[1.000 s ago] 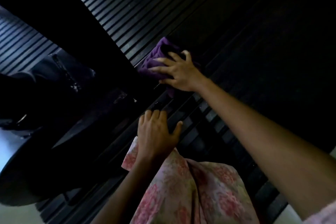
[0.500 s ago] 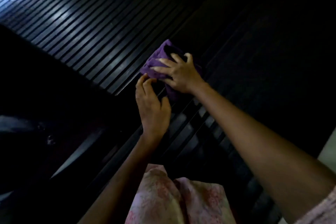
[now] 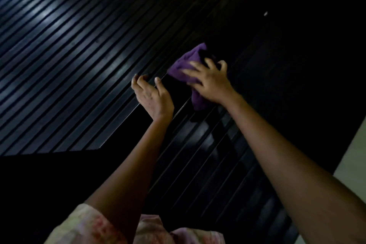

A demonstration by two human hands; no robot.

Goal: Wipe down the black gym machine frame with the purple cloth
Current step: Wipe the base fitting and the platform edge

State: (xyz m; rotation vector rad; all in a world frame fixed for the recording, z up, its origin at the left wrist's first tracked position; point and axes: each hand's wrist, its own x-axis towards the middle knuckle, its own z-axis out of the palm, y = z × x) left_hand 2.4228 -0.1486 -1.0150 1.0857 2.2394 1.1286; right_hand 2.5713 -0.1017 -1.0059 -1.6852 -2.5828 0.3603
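Note:
The scene is very dark. The purple cloth (image 3: 185,65) lies bunched on the black machine frame (image 3: 177,88), a bar running diagonally from upper right to lower left. My right hand (image 3: 210,83) lies on top of the cloth with fingers spread, pressing it against the bar; part of the cloth hangs out under the palm. My left hand (image 3: 152,96) is just left of it, with fingers and thumb curled over the edge of the same bar. The image of the right hand is blurred.
A black ribbed panel (image 3: 69,55) with light glints fills the left and top. Dark slats (image 3: 208,154) run below the hands. A pale floor strip (image 3: 352,156) shows at the right edge. My floral garment (image 3: 95,228) is at the bottom.
My left hand rose from the lower slats to the frame edge beside the cloth and curled onto it. My right hand stayed on the cloth, sliding slightly along the bar.

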